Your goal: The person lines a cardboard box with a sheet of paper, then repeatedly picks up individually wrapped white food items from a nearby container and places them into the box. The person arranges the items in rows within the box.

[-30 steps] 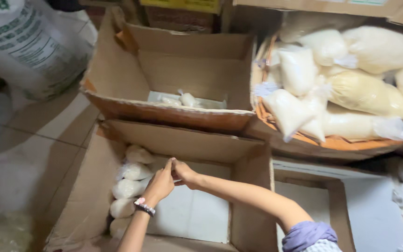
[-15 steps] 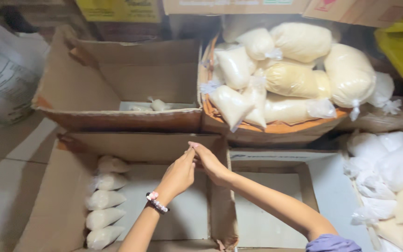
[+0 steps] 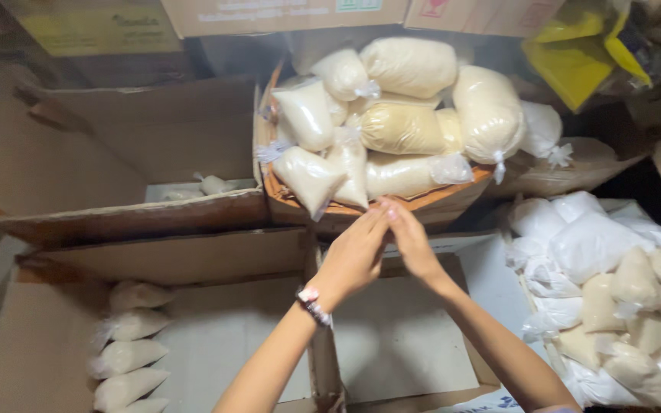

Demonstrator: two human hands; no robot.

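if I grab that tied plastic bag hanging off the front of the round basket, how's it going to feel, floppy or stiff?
Probably floppy: the bag sags over the basket rim, its filling slumping like loose grain or powder. Likely hefty for its size, since it bulges full. The clear film looks smooth, so it could slip from the left hand; its knotted top seems safer.

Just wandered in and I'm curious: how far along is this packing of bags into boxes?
Done: five bags line the near box. In hand: both hands, empty, reach toward the heaped basket. Left: that heap, and most of the box floor is bare.
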